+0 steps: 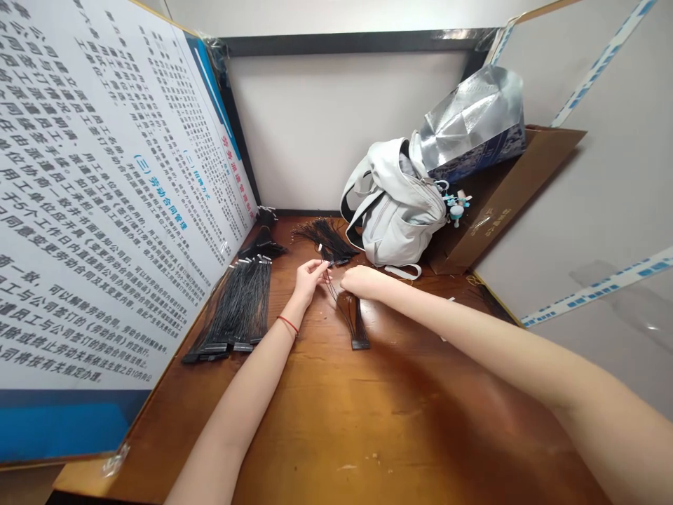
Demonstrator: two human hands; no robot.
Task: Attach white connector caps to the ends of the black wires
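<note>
The left hand (309,280) holds a wire harness (344,312) near its white-tipped ends, the fingers (320,266) pinched narrow on the wires. The harness runs down to a black connector (360,344) resting on the desk (368,428). The right hand (362,282) is just beside the left, its fingers curled narrow at the wires; whether they grip any, I cannot tell. A red string (287,325) circles the left wrist.

The pale grey backpack (394,217) lies beyond the hands. Just left of it is a loose wire bundle (326,238), and farther left a stack of harnesses (234,308) lies side by side, with a dark bundle (261,242) beyond it. A foil bag (473,119) stands against the backpack's far side, above a cardboard sheet (505,196). A small charm (456,208) hangs at its right. A printed poster board (105,189) stands well to its left.
</note>
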